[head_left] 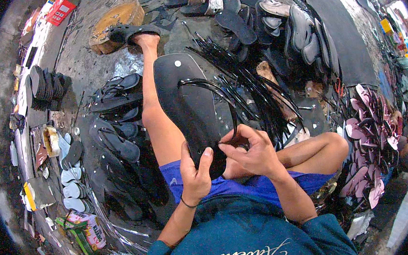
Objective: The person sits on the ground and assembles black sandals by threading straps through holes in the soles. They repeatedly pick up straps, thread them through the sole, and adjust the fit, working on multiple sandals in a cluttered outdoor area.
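Observation:
A black flip-flop sole (182, 95) lies lengthwise over my lap, its rounded toe end pointing away from me and bearing a small white dot. A glossy black strap (215, 86) comes out of the sole near its toe end and loops to the right. My left hand (196, 172) grips the sole's near left edge, thumb on top. At the near right edge, my right hand (253, 151) pinches the strap's end between thumb and fingers, close against the sole. The exact tip of the strap is hidden by the fingers.
Loose black strips (249, 84) lie just right of the sole. Finished black flip-flops (115, 140) are piled at left, pink ones (362, 133) at far right. Grey and black soles (298, 34) stand beyond. A round wooden block (117, 23) sits by my outstretched foot.

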Demonstrator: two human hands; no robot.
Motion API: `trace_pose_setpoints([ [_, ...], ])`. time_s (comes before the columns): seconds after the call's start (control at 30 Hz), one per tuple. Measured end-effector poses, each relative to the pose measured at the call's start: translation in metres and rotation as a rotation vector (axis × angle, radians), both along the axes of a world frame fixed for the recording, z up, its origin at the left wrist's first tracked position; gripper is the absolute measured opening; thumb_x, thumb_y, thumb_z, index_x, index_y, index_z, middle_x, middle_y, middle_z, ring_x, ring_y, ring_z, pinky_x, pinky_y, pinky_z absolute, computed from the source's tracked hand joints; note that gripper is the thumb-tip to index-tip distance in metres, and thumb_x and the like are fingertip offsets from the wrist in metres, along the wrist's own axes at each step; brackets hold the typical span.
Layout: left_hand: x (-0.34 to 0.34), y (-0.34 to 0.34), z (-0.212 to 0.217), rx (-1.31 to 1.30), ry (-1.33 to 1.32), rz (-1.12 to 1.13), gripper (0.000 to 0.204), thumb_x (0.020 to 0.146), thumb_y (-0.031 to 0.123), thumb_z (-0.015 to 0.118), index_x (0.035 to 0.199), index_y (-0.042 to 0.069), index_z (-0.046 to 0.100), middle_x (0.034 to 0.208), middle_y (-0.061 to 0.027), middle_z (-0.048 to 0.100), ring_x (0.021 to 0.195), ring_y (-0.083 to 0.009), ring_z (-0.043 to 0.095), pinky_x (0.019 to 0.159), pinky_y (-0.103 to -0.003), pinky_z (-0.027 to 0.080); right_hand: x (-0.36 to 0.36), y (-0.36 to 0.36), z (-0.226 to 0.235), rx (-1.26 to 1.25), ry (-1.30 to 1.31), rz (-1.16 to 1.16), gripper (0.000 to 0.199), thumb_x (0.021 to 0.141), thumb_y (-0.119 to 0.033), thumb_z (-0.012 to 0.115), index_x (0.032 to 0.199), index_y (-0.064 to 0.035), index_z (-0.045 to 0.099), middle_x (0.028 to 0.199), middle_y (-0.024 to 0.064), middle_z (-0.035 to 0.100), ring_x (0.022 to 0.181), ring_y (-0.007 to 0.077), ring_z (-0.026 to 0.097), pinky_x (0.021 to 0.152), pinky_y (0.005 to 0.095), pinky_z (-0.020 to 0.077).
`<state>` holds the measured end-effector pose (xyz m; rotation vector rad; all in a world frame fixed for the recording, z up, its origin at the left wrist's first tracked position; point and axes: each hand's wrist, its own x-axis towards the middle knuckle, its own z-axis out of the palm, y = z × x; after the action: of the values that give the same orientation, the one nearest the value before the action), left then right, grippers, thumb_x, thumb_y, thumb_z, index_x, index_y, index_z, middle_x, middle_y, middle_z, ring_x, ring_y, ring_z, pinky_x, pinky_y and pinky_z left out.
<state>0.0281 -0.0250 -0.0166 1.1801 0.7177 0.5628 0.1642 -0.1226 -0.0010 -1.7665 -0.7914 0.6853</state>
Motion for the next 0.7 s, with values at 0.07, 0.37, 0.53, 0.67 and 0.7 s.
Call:
trace_pose_setpoints([
  [0.07,0.001,-0.001,0.001,0.139,0.058,-0.015,0.032,0.099,0.009,0.057,0.129,-0.003,0.050,0.113,-0.0103,0.065,0.099,-0.0169,0.062,0.089,-0.031,0.050,-0.004,0.000,-0.004,0.029,-0.106,-0.011,0.022,0.080,-0.016,0.079,0.097,-0.0042,0.070,0.086,0.0131,0.071,0.080,0.0277,0.072,0.073,0.0353,0.0557],
  [0.37,-0.003,0.004,0.003,0.263,0.212,-0.068,0.030,0.098,0.009,0.058,0.126,-0.003,0.054,0.110,-0.0088,0.066,0.095,-0.0166,0.063,0.086,-0.031,0.051,-0.004,0.000,-0.028,-0.011,0.257,-0.023,0.021,0.084,-0.019,0.074,0.097,-0.0029,0.069,0.091,0.0100,0.070,0.081,0.0184,0.068,0.074,0.0335,0.0534],
  [0.53,-0.006,0.003,-0.011,-0.021,0.080,-0.016,0.038,0.099,0.006,0.055,0.136,0.000,0.050,0.121,-0.0069,0.064,0.105,-0.0153,0.061,0.094,-0.029,0.050,0.003,-0.004,-0.010,0.061,0.383,-0.139,0.015,0.087,-0.011,0.075,0.094,-0.0019,0.066,0.084,0.0039,0.068,0.074,0.0085,0.063,0.068,0.0243,0.0514],
  [0.67,-0.003,0.001,-0.002,0.003,0.014,0.016,0.041,0.099,0.006,0.055,0.139,0.000,0.048,0.124,-0.0074,0.063,0.106,-0.0146,0.062,0.093,-0.028,0.050,0.003,-0.003,-0.001,0.062,0.441,-0.182,0.014,0.088,-0.006,0.075,0.095,-0.0010,0.064,0.084,0.0049,0.069,0.071,0.0079,0.065,0.064,0.0215,0.0529],
  [0.7,-0.004,0.000,-0.001,0.013,0.024,0.005,0.042,0.099,0.005,0.055,0.140,0.000,0.047,0.125,-0.0075,0.062,0.107,-0.0146,0.062,0.094,-0.028,0.050,0.001,-0.002,-0.003,0.063,0.426,-0.173,0.014,0.088,-0.006,0.075,0.095,-0.0011,0.064,0.084,0.0048,0.069,0.071,0.0080,0.065,0.064,0.0215,0.0529],
])
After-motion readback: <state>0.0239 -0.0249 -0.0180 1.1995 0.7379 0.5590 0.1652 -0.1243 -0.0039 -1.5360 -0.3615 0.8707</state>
